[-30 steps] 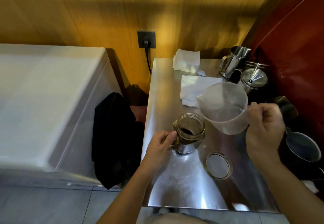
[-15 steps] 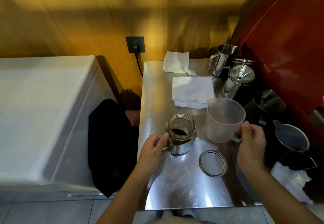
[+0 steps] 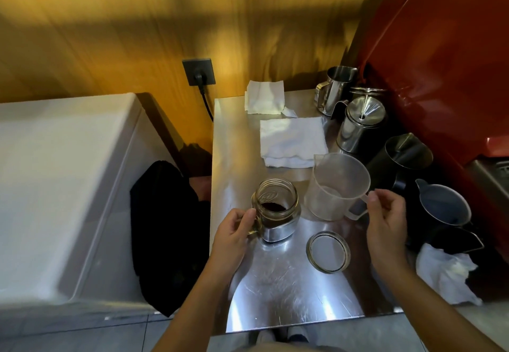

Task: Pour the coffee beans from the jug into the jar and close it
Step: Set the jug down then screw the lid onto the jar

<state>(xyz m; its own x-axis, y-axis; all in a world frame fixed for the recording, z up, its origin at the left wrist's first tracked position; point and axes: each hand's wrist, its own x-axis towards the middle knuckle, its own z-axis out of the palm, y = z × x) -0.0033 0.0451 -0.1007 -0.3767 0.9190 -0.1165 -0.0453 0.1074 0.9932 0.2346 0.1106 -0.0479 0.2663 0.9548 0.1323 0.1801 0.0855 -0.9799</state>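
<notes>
Left hand (image 3: pixel 234 230) has its grip closed on the glass jar's (image 3: pixel 276 208) handle; the beans are inside. Right hand (image 3: pixel 385 219), grip released, rests beside the empty plastic jug (image 3: pixel 337 186). The lid (image 3: pixel 328 251) lies on the steel worktop (image 3: pixel 275 296) at the jar's 4 o'clock: steady the jar, seat the lid level, then twist.

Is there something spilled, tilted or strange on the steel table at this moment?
No spill shows. The jar and the clear jug both stand upright, and the lid lies flat in front of them. Only the crumpled tissue at the table's right edge, beside the dark pitchers, looks untidy.
</notes>
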